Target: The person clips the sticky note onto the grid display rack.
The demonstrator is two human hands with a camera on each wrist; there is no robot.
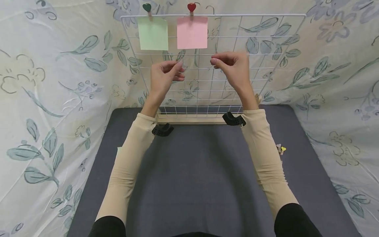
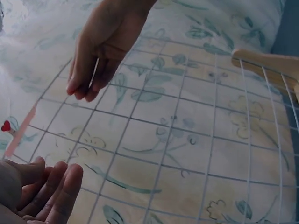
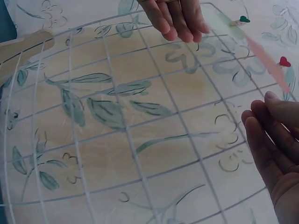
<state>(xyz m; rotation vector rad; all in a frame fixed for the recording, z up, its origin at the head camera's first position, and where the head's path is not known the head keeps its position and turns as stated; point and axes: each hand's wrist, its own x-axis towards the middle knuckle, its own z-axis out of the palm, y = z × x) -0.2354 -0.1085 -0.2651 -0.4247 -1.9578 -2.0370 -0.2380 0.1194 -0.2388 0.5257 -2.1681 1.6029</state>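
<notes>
A white wire grid (image 1: 275, 14) stands upright in a pale wooden base (image 1: 192, 121). On its top bar, a clothespin with a dark green heart (image 1: 146, 7) holds a green paper square (image 1: 154, 36). Beside it, a clothespin with a red heart (image 1: 191, 7) holds a pink paper square (image 1: 192, 36). My left hand (image 1: 167, 75) is raised before the grid, below the two papers, its fingers loosely bent with nothing between them. To the right of the pink paper and lower, my right hand (image 1: 234, 67) is raised too, fingers loosely bent and holding nothing in the right wrist view.
Dark grey cloth covers the table (image 1: 189, 171). A clothespin with a yellow heart (image 1: 283, 149) lies beside my right forearm. The edge of a pale green sheet (image 1: 119, 149) shows past my left sleeve. Flower-printed fabric (image 1: 44, 108) hangs behind and at the sides.
</notes>
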